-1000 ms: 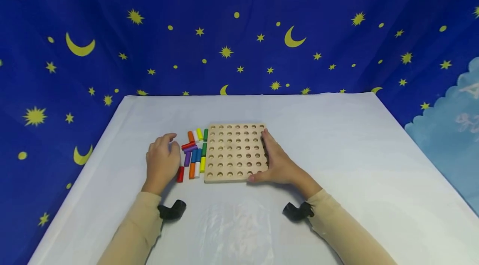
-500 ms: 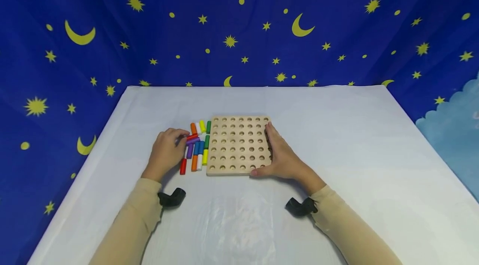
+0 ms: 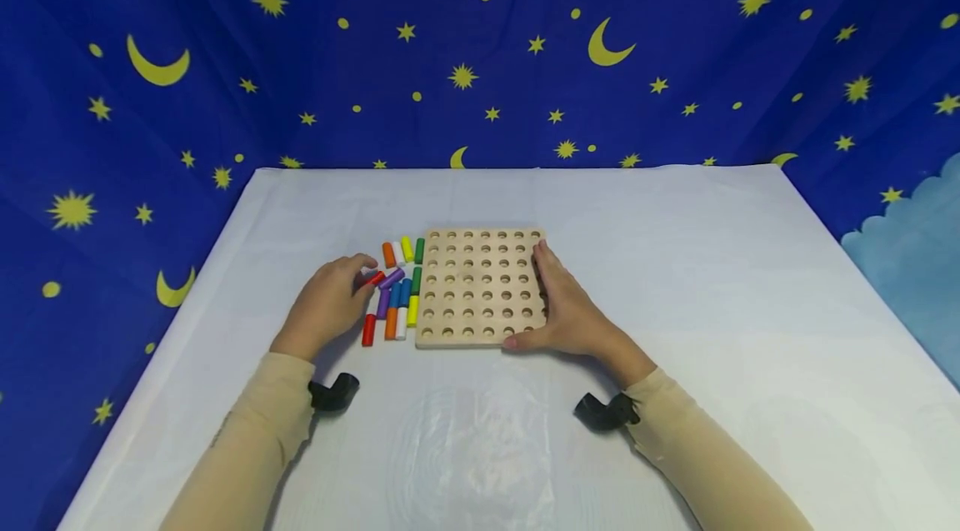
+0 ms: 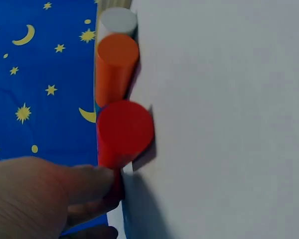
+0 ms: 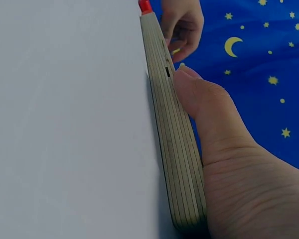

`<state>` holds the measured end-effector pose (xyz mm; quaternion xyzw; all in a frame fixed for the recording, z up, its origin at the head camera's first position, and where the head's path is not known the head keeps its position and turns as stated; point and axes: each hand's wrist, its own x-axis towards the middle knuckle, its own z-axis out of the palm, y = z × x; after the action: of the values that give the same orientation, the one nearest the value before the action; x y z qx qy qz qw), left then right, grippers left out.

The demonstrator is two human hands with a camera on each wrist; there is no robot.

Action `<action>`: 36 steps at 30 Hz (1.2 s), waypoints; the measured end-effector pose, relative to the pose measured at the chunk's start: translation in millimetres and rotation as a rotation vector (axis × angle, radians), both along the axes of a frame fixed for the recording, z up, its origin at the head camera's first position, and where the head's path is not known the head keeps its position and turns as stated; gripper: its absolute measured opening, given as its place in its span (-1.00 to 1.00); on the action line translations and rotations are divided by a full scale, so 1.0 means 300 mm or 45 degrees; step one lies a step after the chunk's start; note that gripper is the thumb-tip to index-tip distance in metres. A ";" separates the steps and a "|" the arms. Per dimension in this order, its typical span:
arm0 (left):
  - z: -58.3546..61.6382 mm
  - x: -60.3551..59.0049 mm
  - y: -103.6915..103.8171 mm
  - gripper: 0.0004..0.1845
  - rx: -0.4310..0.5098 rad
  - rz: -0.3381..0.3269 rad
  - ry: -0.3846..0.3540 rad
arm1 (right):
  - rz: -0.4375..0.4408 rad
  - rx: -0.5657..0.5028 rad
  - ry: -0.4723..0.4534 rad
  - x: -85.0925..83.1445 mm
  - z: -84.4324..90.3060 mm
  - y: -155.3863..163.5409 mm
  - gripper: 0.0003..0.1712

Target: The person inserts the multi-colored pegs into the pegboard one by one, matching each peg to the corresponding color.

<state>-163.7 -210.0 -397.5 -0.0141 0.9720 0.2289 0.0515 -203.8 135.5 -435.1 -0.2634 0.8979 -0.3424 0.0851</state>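
Observation:
My left hand pinches a red peg between thumb and fingers, at the left side of a loose group of pegs. A purple peg lies slanted right beside it. In the left wrist view, another red peg lies with its round end toward the camera, in front of an orange peg. My right hand holds the near right corner of a square wooden pegboard, thumb on the front edge and fingers along the right side. Every visible hole in the board is bare.
Orange, white, yellow, green and blue pegs lie along the board's left side. White sheeting covers the table. A dark blue curtain with stars and moons hangs behind it.
My left hand has moved in over the pegs and taken the red peg, which now slants more, as does the purple one. My right hand stays at the board. The head view has shifted slightly.

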 end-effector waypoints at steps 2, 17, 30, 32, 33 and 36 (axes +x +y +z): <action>0.006 0.002 0.004 -0.56 -0.045 -0.030 -0.024 | 0.000 0.000 0.000 -0.001 0.000 0.001 0.74; -0.014 -0.006 -0.010 -0.59 0.246 0.095 -0.025 | -0.009 0.015 -0.003 0.002 0.003 0.003 0.74; 0.066 -0.105 0.115 -0.57 0.517 0.154 0.055 | -0.014 0.044 0.011 0.001 -0.004 0.005 0.76; 0.071 -0.134 0.137 -0.56 0.522 0.159 0.065 | -0.015 0.048 0.013 0.000 -0.004 0.005 0.76; 0.070 -0.150 0.147 -0.56 0.516 0.161 0.068 | -0.015 0.047 0.012 -0.001 -0.003 0.005 0.76; 0.066 -0.195 0.173 -0.55 0.490 0.145 0.079 | -0.014 0.048 0.005 0.000 0.000 0.004 0.76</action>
<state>-222.2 -158.1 -377.7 -0.0520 0.9090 0.4133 0.0103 -203.9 136.8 -435.3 -0.2576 0.9057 -0.3254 0.0864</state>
